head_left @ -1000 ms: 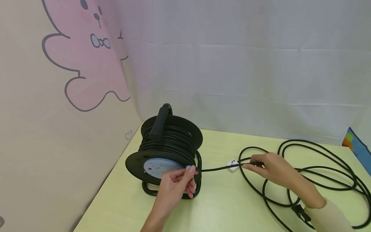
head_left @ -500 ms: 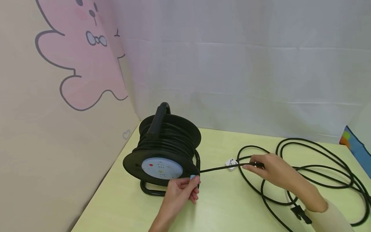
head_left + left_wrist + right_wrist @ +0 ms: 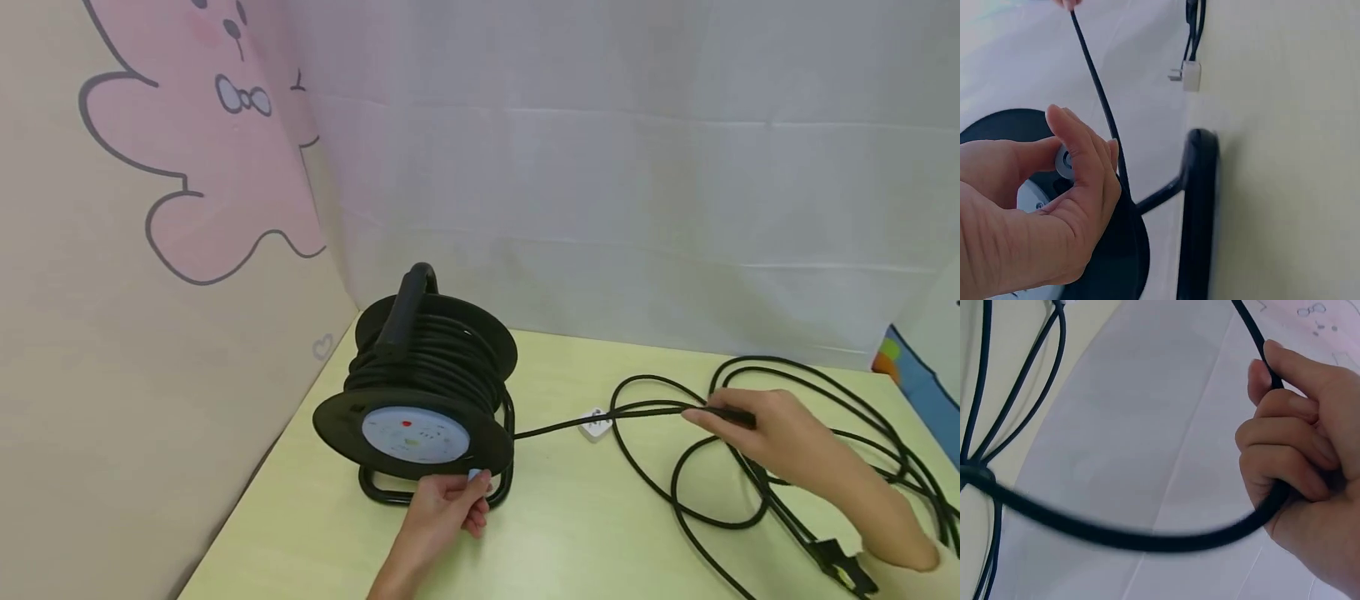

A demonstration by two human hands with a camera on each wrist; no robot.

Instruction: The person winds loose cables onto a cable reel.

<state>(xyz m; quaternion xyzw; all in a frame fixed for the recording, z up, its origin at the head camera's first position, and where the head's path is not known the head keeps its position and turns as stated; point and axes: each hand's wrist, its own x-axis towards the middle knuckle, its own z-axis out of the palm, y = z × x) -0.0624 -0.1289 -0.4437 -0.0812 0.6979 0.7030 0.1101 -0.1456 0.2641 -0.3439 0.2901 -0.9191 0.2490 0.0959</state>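
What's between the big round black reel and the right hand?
In the head view, a thin black cable stretches between them, passing a white pronged plug.

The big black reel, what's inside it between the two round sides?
Black cable, wound in many turns, fills the gap between the sides of the reel. The middle underneath can't be seen, because the turns cover it.

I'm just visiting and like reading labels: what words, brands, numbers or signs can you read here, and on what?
No word, brand or number can be read.
Pale disc on the front of the cable reel: small marks and a red spot, too small to read.
White plug: no lettering can be made out.
Left wall: a pink bear and a small heart, drawings without legible text.
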